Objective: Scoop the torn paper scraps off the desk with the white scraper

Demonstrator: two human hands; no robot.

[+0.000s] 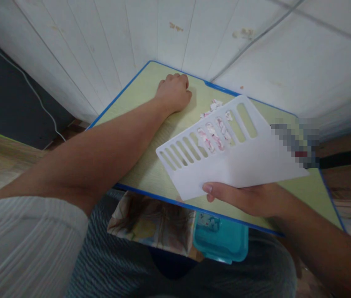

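My right hand (240,196) grips a thin white plastic panel with a row of slots (243,159) by its near edge, the thumb lying on top. The panel is tilted over the table, and its slots grow wider toward the far right. Crumpled white and pink scraps (215,105) lie on the table just past the panel, and more show through several middle slots. My left hand (175,92) rests closed on the far part of the table, knuckles up; its palm side is hidden.
The pale yellow-green table (138,95) has a blue edge and stands against a white panelled wall (101,45). Below its near edge are a patterned cloth item (150,223) and a turquoise plastic container (225,238). A pixelated patch covers something at the right. A cable (256,41) runs down the wall.
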